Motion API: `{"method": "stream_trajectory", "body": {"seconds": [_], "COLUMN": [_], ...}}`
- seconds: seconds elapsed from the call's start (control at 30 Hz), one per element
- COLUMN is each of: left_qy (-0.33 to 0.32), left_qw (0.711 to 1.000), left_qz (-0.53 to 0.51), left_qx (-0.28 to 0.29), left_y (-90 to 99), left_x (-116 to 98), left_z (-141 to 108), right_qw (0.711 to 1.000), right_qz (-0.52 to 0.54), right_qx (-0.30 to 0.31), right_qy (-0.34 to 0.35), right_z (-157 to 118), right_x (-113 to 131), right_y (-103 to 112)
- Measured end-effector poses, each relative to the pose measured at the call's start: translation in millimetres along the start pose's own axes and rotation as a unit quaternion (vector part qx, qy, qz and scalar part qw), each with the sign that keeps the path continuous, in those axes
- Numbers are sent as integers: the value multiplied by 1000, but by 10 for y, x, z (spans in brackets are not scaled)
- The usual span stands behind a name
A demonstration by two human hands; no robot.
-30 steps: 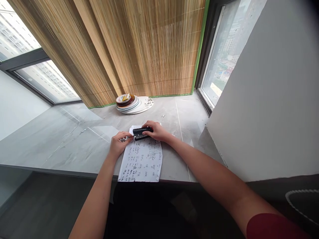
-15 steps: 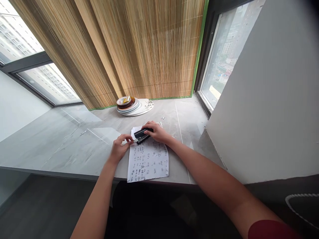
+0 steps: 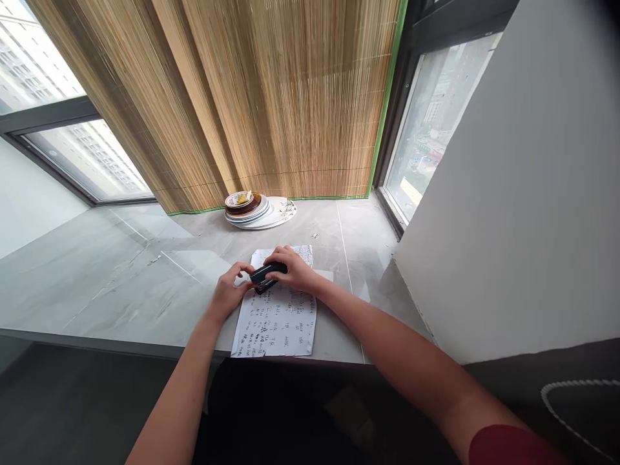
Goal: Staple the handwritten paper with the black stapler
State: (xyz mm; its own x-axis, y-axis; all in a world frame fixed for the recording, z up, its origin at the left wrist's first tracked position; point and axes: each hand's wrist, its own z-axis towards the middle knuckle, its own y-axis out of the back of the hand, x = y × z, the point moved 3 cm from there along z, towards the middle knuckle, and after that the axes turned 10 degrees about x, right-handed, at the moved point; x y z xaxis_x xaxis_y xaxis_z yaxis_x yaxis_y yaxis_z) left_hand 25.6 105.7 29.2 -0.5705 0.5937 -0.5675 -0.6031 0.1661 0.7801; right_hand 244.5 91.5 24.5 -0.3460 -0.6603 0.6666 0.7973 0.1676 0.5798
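My right hand (image 3: 289,266) is closed around the rear of a black stapler (image 3: 264,272), with its front pointing left. The stapler lies over a handwritten sheet of paper (image 3: 276,329) at the counter's front edge. At the stapler's front end, my left hand (image 3: 232,284) has its thumb and index finger curled on either side of the nose, touching it. Between the stapler's top and base only a narrow gap shows. The fingers hide part of its front, so I cannot see whether any staples are there.
A stack of plates (image 3: 247,210) stands at the back of the grey counter (image 3: 145,290), before a bamboo blind (image 3: 271,97). Small scraps (image 3: 155,259) lie to the left, another bit (image 3: 314,236) behind the paper. A white wall (image 3: 489,213) bounds the right side.
The stapler has moved left and slightly nearer to me, and its top has come down closer to the base. The paper has shifted left. The silver part by my left fingertips is now mostly hidden.
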Motion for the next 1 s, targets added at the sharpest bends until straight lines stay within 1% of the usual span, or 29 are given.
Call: {"method": "stream_trajectory", "body": {"seconds": [0.1, 0.13, 0.2, 0.3, 0.4, 0.47, 0.53, 0.57, 0.63, 0.7, 0.73, 0.8, 0.83, 0.9, 1.0], "left_qy": [-9, -13, -26, -40, -36, -41, -50, -57, -78, -83, -74, -69, -70, -80, -95], "left_qw": [998, 996, 994, 994, 994, 993, 991, 990, 986, 982, 980, 977, 975, 973, 973], "left_qz": [-17, -12, 10, 42, 79, 108, 125, 127, 126, 131, 136, 140, 140, 137, 133], "left_qx": [63, 83, 103, 90, 62, 35, 16, 23, 70, 107, 122, 145, 154, 166, 161], "left_y": [-57, -78, -108, -102, -44, -14, -46, -103, -299, -524, -627, -780, -824, -858, -833], "left_x": [6, 13, 30, 61, 27, -94, -300, -425, -686, -899, -969, -1047, -1058, -1052, -1038], "left_z": [17, 25, 38, 46, 36, 5, -62, -111, -232, -359, -414, -494, -519, -544, -560], "right_qw": [998, 998, 997, 992, 977, 968, 954, 947, 938, 934, 934, 937, 941, 947, 953], "right_qz": [-45, -58, -70, -52, -39, -54, -91, -115, -149, -170, -177, -185, -186, -186, -194], "right_qx": [36, 36, 6, -73, -145, -157, -174, -179, -182, -184, -184, -178, -170, -151, -122], "right_qy": [2, -9, -42, -94, -149, -190, -225, -240, -253, -255, -251, -235, -226, -212, -196], "right_z": [-26, -33, -51, -126, -333, -559, -843, -989, -1252, -1439, -1495, -1532, -1519, -1461, -1367], "right_x": [-13, -22, -40, -23, 88, 206, 331, 385, 462, 496, 502, 507, 509, 522, 568], "right_y": [-27, -22, 37, 248, 537, 686, 771, 783, 751, 683, 646, 576, 543, 483, 406]}}
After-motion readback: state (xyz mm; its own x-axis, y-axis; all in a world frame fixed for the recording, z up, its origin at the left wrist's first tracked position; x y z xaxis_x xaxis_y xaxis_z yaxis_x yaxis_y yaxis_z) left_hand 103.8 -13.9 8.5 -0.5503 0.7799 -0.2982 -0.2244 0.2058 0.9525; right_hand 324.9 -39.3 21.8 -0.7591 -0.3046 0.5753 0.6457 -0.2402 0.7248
